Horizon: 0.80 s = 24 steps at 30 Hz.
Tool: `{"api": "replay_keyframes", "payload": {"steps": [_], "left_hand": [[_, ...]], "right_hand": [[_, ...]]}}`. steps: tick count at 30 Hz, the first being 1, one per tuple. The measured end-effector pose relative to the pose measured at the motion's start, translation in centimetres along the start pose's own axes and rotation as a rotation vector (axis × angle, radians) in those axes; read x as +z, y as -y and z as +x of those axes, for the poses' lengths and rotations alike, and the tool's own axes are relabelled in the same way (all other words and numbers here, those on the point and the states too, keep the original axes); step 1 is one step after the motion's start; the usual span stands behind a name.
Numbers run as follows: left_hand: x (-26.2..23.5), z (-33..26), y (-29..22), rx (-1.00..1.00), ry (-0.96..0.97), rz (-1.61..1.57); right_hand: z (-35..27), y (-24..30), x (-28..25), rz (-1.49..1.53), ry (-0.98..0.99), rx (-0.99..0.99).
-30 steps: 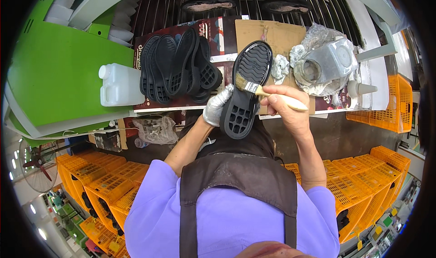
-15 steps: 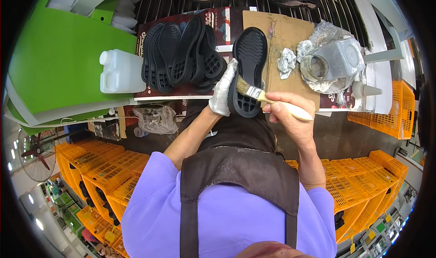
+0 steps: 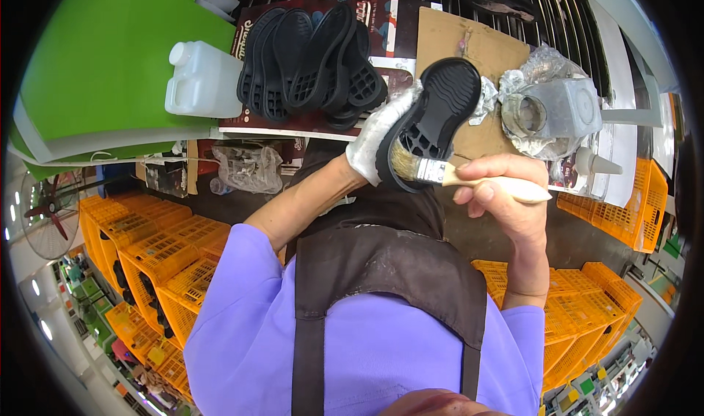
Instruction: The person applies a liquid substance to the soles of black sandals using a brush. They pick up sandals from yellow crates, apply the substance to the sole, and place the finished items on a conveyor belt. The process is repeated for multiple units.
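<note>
My left hand (image 3: pixel 378 139), in a white glove, grips a black shoe sole (image 3: pixel 449 93) along its left edge. The sole is tilted, its toe end pointing up and to the right, with the ribbed inner face and open heel grid showing. My bare right hand (image 3: pixel 510 185) is closed round the pale wooden handle of a paintbrush (image 3: pixel 431 171). Its bristles rest against the inside of the heel end. Left of my gloved hand, several more black soles (image 3: pixel 308 60) lean together in a row on printed cardboard.
A white plastic jug (image 3: pixel 205 79) stands left of the soles by a green panel (image 3: pixel 110 57). On brown cardboard (image 3: pixel 447 35) lie crumpled foil and a clear cut-open container (image 3: pixel 561 108). Behind runs a slatted conveyor (image 3: pixel 572 42). Orange crates (image 3: pixel 176 247) stack on both sides.
The sole has turned clockwise, its toe end swinging right. The brush has moved to the heel's lower left inner edge. My head view has shifted slightly.
</note>
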<state>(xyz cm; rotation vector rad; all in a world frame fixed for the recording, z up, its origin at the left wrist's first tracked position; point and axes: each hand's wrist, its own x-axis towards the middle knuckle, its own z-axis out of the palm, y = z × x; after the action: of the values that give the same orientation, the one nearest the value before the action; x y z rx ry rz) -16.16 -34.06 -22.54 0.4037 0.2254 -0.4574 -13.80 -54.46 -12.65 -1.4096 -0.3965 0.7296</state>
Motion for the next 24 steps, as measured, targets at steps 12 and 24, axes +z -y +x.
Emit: {"api": "replay_keyframes", "payload": {"steps": [12,24], "left_hand": [[-0.7,-0.9,-0.2,-0.376,0.106,-0.356],[-2.4,-1.2,-1.0,-0.488,0.206,0.119]], "right_hand": [[2.7,0.8,-1.0,-0.054,0.247,0.017],[7.0,0.0,-2.7,-0.152,0.67,-0.143]]}}
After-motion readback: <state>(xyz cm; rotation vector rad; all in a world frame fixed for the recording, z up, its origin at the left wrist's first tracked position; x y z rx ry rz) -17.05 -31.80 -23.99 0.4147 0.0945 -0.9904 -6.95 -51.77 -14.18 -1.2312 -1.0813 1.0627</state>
